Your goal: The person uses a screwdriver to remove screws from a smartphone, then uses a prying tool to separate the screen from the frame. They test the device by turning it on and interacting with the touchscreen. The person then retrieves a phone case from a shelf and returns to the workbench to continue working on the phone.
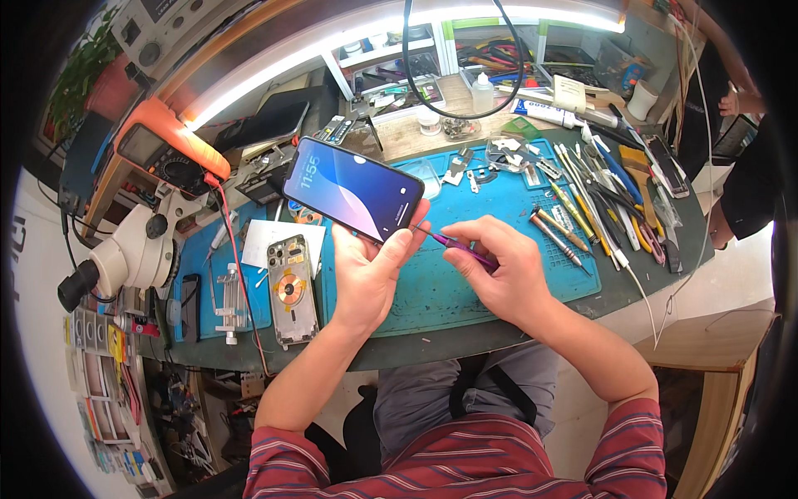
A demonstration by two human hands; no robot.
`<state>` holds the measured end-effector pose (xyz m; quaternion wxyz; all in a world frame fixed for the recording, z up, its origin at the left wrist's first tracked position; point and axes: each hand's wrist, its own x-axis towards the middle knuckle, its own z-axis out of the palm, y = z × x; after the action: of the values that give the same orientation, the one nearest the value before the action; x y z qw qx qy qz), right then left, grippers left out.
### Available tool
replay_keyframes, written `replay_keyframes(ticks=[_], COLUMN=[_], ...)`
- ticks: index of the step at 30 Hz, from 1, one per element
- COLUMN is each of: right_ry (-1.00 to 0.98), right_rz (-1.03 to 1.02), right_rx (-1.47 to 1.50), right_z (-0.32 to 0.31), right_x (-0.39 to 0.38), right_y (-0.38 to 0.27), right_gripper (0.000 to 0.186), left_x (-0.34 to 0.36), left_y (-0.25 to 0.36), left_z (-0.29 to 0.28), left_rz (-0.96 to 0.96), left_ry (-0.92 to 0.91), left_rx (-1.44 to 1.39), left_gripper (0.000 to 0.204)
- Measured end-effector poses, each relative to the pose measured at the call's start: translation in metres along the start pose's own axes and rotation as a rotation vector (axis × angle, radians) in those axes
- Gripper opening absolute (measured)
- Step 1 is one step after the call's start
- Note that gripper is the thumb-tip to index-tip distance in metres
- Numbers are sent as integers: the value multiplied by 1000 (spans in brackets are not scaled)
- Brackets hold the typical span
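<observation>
My left hand (370, 270) holds a smartphone (351, 188) up over the bench, its lit blue and pink screen facing me, thumb at the phone's lower right edge. My right hand (497, 264) pinches purple tweezers (453, 242), whose thin tip reaches the phone's right edge beside my left thumb. Both hands hover above a blue work mat (465, 291).
An opened phone back housing (292, 289) lies on the mat at left, beside a microscope (137, 254) and an orange multimeter (170, 150). Several screwdrivers and tweezers (594, 195) lie at right. Another phone (667, 166) and a second person (744, 166) are at the far right.
</observation>
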<state>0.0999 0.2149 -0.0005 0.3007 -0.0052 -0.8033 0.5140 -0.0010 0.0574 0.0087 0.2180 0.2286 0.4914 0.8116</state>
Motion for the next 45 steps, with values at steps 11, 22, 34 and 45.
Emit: replay_keyframes(ticks=[11, 22, 34, 45], right_ry=[-98, -159, -166, -291], right_rz=[244, 389, 473, 638], right_rx=[138, 339, 402, 489], right_z=[-3, -4, -5, -14], right_x=[2, 4, 9, 14], right_y=[-1, 8, -1, 0], right_gripper=[16, 20, 23, 19], left_x=[-1, -1, -1, -1], left_y=[0, -1, -1, -3], left_z=[1, 2, 2, 0], left_rz=[13, 42, 30, 42], left_ry=[-3, -10, -6, -10], left_rx=[-8, 4, 6, 7], left_gripper=[56, 57, 58, 57])
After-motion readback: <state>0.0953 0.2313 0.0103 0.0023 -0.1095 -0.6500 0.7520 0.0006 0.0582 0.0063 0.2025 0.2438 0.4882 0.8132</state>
